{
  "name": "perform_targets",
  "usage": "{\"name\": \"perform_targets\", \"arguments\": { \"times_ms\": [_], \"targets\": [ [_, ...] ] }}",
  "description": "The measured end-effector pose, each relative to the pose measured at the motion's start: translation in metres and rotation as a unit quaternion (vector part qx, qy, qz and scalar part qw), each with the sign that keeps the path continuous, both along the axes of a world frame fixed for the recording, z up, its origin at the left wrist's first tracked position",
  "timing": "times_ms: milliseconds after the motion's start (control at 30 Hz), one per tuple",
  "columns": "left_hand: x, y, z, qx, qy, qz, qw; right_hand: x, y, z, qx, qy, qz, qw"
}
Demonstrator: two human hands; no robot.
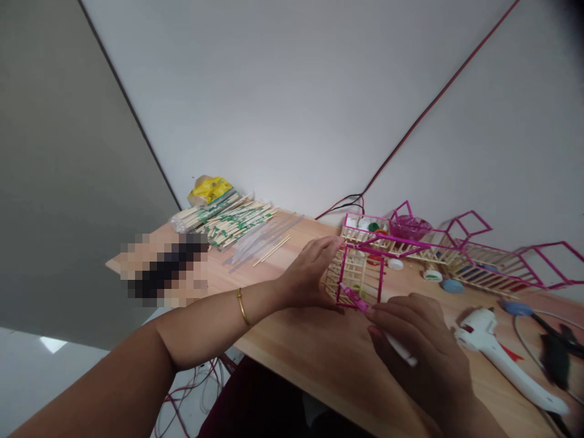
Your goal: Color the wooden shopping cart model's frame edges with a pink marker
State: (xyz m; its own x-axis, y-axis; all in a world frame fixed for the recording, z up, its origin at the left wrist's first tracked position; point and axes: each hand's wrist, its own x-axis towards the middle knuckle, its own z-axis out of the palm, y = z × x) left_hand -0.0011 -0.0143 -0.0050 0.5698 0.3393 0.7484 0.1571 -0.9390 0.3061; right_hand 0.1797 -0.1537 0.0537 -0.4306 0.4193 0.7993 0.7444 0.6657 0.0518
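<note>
My left hand (314, 274) is closed around the far left side of a small cage-like frame of wooden sticks (382, 280), its edges painted magenta. The frame is tilted a little above the table or resting on it; I cannot tell which. In my right hand (422, 347) is a slim paintbrush (354, 298), pink toward the front and white at its back end. The brush's front end lies against or just before the frame's near magenta edge. Part of the frame's left side is hidden by my left fingers.
Several magenta-edged stick frames (483, 267) stand along the wall, with a tub of magenta paint (413, 227) among them. Round lids (452, 286) lie nearby. A white glue gun (502, 359) and cables are at right. Wrapped chopsticks (237, 222) and a yellow packet (210, 191) lie at left.
</note>
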Motion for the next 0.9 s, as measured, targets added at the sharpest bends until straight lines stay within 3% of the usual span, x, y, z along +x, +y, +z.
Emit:
{"name": "perform_targets", "arguments": {
  "times_ms": [367, 633, 900],
  "targets": [
    [0.0005, 0.0009, -0.0021, -0.003, -0.009, 0.002, 1.000, -0.0033, -0.0011, 0.0029, -0.029, 0.013, 0.031, 0.999],
    [-0.0015, 0.0003, -0.0012, -0.049, 0.028, -0.012, 0.998, -0.0003, -0.0007, 0.0006, 0.005, 0.017, -0.009, 1.000],
    [0.0001, -0.0010, 0.0032, -0.095, 0.010, -0.015, 0.995, -0.0049, -0.0011, 0.0052, -0.036, 0.014, 0.047, 0.998]
  ]
}}
